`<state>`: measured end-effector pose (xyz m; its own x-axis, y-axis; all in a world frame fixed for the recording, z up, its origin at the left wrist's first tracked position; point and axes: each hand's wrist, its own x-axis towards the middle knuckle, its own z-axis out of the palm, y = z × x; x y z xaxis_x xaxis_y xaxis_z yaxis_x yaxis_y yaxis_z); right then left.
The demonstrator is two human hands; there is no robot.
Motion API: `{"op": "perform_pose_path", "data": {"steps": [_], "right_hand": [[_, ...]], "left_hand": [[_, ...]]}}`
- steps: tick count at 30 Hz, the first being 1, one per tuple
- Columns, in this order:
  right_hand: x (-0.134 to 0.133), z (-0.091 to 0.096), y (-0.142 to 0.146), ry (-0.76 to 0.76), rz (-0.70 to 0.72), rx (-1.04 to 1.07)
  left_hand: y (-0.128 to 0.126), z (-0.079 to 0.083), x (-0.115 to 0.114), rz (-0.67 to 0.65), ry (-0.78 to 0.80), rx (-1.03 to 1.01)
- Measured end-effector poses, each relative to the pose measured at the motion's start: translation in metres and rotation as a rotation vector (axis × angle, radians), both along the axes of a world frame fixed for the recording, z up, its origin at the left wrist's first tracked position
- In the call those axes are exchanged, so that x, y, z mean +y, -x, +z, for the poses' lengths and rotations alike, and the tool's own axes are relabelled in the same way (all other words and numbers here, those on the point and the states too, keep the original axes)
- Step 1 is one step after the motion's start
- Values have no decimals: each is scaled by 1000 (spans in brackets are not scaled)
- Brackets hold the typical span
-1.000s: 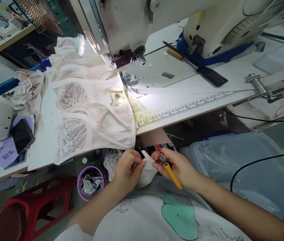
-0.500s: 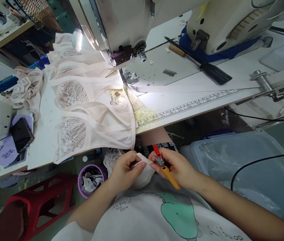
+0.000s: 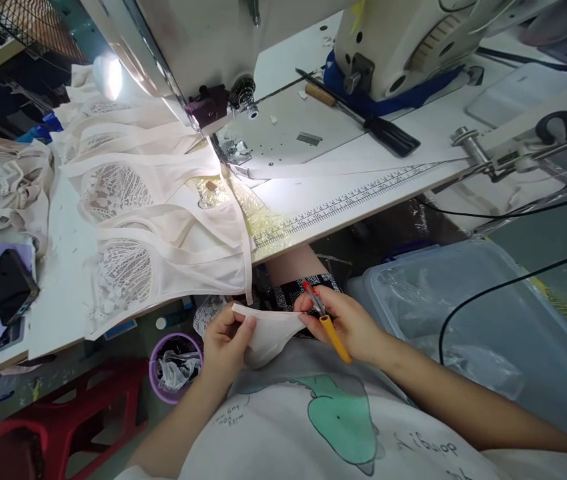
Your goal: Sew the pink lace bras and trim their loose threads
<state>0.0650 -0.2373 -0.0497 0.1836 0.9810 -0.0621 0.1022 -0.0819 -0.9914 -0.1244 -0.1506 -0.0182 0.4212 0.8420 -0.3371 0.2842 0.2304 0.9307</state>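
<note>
My left hand (image 3: 226,339) pinches one end of the edge of a pale bra piece (image 3: 272,333) between thumb and fingers. The other end of that edge is pinched in my right hand (image 3: 351,321), so the edge stretches nearly straight between the two. A pair of pliers (image 3: 334,339) with one red and one orange-yellow handle also rests in my right hand, held across the palm. Its jaws are partly hidden by my fingers. On the table above my hands lie several cream bras with lace cups (image 3: 123,273), joined in a chain leading to the sewing machine (image 3: 188,60).
A purple bin (image 3: 176,393) with fabric scraps stands below the table edge, beside a red stool (image 3: 78,407). On the right is a translucent plastic tub (image 3: 403,293). A screwdriver (image 3: 388,135) lies near the machine, and a phone (image 3: 11,283) lies at the left.
My hands have moved apart, and the edge of the bra piece is now stretched longer between them. The pliers stay in my right hand. The view has shifted to the right.
</note>
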Motion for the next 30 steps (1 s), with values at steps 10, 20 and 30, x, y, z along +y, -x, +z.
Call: {"op": "perform_pose_path", "data": {"steps": [10,20,30], "right_hand": [[5,17,-1,-7,147,-133],[9,20,7,-120,161,-47],[2,4,18,-18,146,109]], "left_hand": [[0,45,12,-530,-971,179],[-22,43,23,-788,-446,341],[-4,26,17,-314,163,45]]}}
